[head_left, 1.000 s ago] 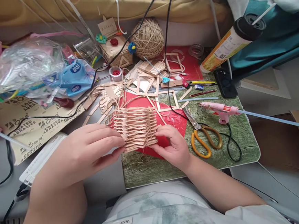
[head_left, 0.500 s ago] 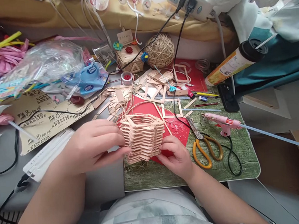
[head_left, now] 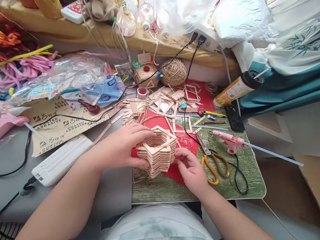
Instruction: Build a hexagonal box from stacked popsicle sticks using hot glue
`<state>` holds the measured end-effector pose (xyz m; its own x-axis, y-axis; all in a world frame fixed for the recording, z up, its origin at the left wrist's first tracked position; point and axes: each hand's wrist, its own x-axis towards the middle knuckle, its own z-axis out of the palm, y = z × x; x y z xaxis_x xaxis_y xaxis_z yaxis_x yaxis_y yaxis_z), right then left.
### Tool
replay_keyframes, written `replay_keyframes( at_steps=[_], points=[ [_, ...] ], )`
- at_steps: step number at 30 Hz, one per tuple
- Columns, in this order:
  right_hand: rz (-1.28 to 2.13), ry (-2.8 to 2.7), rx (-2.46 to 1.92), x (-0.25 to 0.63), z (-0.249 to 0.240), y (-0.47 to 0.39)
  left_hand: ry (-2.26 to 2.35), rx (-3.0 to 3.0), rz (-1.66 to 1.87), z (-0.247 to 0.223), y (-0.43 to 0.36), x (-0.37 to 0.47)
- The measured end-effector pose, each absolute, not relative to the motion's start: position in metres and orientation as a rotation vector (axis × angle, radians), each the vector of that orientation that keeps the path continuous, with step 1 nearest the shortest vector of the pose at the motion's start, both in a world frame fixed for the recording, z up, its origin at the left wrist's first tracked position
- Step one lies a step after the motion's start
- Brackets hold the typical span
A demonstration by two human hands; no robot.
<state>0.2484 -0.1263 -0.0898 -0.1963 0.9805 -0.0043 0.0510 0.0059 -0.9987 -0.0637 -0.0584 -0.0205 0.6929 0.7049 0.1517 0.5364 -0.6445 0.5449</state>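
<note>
A hollow popsicle-stick pot [head_left: 159, 159], star-shaped and built of many stacked layers, is held slightly tilted over the red sheet [head_left: 177, 176]. My left hand [head_left: 123, 147] grips its left side, fingers over the top rim and thumb lower down. At the pot's right side, my right hand [head_left: 191, 169] has its thumb and forefinger curled against the edge; the fingertips are partly hidden. Orange-handled scissors [head_left: 211, 156] lie to the right of that hand. Behind the pot are loose popsicle sticks [head_left: 131, 109] and small stick frames.
A pink glue gun [head_left: 230, 140] with a long glue stick rests at the green board's [head_left: 168, 193] right side. Farther back stand a twine ball [head_left: 174, 72] and a lidded cup [head_left: 239, 88]. A white power strip [head_left: 62, 159] and sandpaper [head_left: 50, 138] lie left; black cords cross the table.
My left hand has closed in on the pot's left side and rim. The pot has tipped so its opening shows more. The camera view has shifted, showing more of the shelf.
</note>
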Motion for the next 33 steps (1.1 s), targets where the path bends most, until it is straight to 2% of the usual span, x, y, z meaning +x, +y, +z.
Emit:
replay_keyframes(
  at_steps=[3, 5, 9, 17, 22, 26, 30, 33],
  points=[
    [1.626, -0.995, -1.143, 0.242, -0.084, -0.129, 0.911, 2.536, 0.553, -0.020, -0.063, -0.055],
    [1.666, -0.809, -1.126, 0.238, -0.080, -0.126, 0.887, 2.608, 0.586, -0.020, -0.066, -0.050],
    [1.607, -0.712, -1.128, 0.234, -0.079, -0.106, 0.854, 2.725, 0.621, -0.019, -0.073, -0.042],
    [1.512, -0.892, -1.138, 0.227, -0.087, -0.052, 0.948, 2.770, 0.699, -0.023, -0.070, -0.041],
    [1.351, -0.955, -1.179, 0.236, -0.082, -0.067, 1.055, 2.811, 0.718, -0.031, -0.070, -0.041],
    [1.073, -1.180, -1.299, 0.250, -0.075, -0.119, 1.060, 2.794, 0.797, -0.032, -0.070, -0.035],
    [0.925, -1.940, -1.151, 0.253, -0.077, -0.159, 0.934, 2.839, 0.876, -0.031, -0.067, -0.040],
    [0.833, -2.260, -0.985, 0.254, -0.083, -0.163, 1.013, 2.708, 1.259, -0.039, -0.059, -0.059]
  ],
)
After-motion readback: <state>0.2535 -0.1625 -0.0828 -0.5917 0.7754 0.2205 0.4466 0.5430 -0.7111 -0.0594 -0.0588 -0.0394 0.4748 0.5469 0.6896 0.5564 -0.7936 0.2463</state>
